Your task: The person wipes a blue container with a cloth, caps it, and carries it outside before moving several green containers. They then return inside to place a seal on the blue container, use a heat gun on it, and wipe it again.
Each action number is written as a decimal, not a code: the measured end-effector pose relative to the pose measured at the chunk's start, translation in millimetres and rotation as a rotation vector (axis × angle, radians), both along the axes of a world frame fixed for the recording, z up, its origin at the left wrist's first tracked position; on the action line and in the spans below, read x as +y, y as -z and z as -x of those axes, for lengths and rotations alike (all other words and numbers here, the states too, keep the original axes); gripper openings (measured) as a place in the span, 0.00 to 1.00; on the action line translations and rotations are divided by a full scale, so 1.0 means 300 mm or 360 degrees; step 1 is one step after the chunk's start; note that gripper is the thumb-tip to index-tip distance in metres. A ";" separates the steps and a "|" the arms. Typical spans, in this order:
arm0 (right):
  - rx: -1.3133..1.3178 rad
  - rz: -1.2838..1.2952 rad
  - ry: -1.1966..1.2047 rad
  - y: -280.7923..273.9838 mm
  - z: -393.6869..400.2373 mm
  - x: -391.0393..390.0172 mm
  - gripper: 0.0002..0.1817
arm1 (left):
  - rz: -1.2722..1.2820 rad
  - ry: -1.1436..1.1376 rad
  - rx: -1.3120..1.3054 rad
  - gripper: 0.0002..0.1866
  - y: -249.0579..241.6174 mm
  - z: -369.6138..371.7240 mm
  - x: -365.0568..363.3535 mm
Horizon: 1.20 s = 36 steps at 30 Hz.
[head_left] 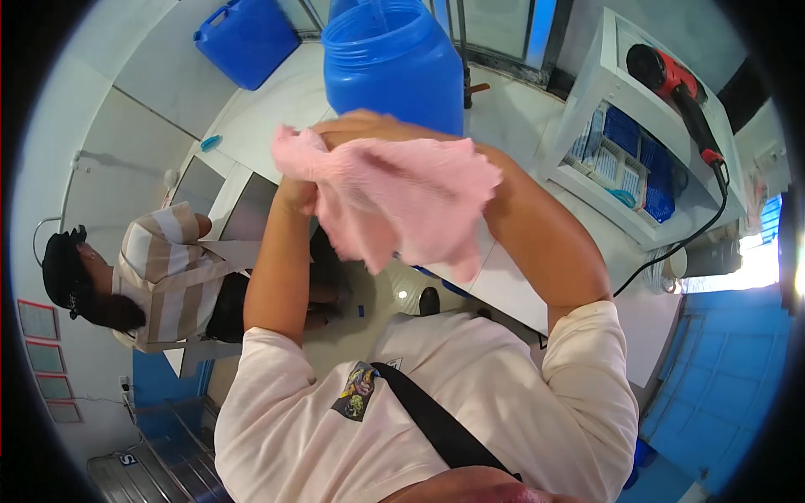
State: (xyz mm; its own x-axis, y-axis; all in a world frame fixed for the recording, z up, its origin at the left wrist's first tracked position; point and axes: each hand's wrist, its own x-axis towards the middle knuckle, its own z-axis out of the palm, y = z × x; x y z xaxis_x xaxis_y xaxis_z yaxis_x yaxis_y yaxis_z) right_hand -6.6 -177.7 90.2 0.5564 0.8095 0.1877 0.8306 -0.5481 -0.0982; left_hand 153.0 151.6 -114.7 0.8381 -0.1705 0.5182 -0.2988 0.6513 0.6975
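Note:
A pink cloth (pixel 411 189) hangs spread out in front of my chest, with its bunched end at the upper left. My left hand (pixel 303 194) is closed on that bunched end, partly behind the cloth. Across the top edge of the cloth lies my right hand (pixel 373 127), somewhat blurred, its fingers reaching to the bunched end and holding it. Just beyond my hands stands a large open blue barrel (pixel 394 75) with a ribbed neck, and something pale sticks up in its mouth.
A blue jerrycan (pixel 247 42) stands at the back left. On a white cabinet (pixel 616 59) at the right lies a red and black heat gun (pixel 671 75) with its cable. Another person (pixel 172 277) sits at the left by the counter.

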 end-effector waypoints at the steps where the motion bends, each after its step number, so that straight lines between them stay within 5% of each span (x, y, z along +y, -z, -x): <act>1: 0.0103 -0.0179 -0.0038 0.003 -0.016 0.009 0.13 | 0.0077 0.0006 0.0020 0.10 -0.016 0.094 -0.016; 8: 0.0995 -0.1012 -0.0153 0.150 -0.046 -0.048 0.16 | 0.0622 0.0033 0.0247 0.17 -0.181 0.425 -0.119; 12: 0.1080 -0.1157 0.0339 0.178 0.013 -0.177 0.15 | 0.0927 0.0081 0.0374 0.21 -0.308 0.491 -0.191; 13: 0.1051 -0.1341 0.0503 0.180 0.018 -0.196 0.14 | -0.0319 -0.0134 0.0191 0.24 -0.405 0.505 -0.152; 14: 0.1049 -0.1341 0.0500 0.188 0.006 -0.208 0.14 | -0.0319 -0.0136 0.0188 0.24 -0.493 0.521 -0.207; 16: 0.0503 -0.1846 0.0584 0.207 -0.040 -0.221 0.14 | -0.1849 -0.1236 0.0254 0.09 -0.596 0.530 -0.409; 18: 0.0236 -0.1942 0.0641 0.199 -0.081 -0.196 0.15 | -0.2041 -0.1639 -0.0434 0.19 -0.570 0.487 -0.547; 20: -0.0038 -0.2029 0.0698 0.199 -0.120 -0.171 0.17 | -0.1260 -0.1515 -0.1172 0.28 -0.419 0.472 -0.578; 22: -0.0459 -0.1903 0.0748 0.220 -0.161 -0.148 0.21 | -0.1810 -0.1723 -0.1292 0.34 -0.431 0.460 -0.637; 27: -0.0265 -0.2192 0.0573 0.306 -0.235 -0.083 0.24 | -0.1581 -0.1841 -0.1416 0.32 -0.455 0.397 -0.658; 29: -0.0259 -0.2275 0.0513 0.330 -0.243 -0.053 0.23 | -0.2032 -0.1998 -0.1729 0.34 -0.448 0.403 -0.655; 34: -0.0683 -0.2217 0.0399 0.346 -0.280 -0.033 0.26 | -0.1313 -0.2010 -0.1489 0.32 -0.469 0.342 -0.638; 36: -0.0492 -0.2393 0.0365 0.356 -0.266 -0.017 0.27 | -0.1318 -0.1365 -0.0802 0.38 -0.581 0.345 -0.612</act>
State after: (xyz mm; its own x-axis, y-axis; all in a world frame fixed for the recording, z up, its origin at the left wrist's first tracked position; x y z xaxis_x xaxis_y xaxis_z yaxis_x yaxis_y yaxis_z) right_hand 73.2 -182.7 -16.6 0.4256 -0.3174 0.8474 0.8366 -0.2190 -0.5022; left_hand 49.6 -31.9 59.7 0.5831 -0.0988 0.8064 -0.7500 -0.4470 0.4876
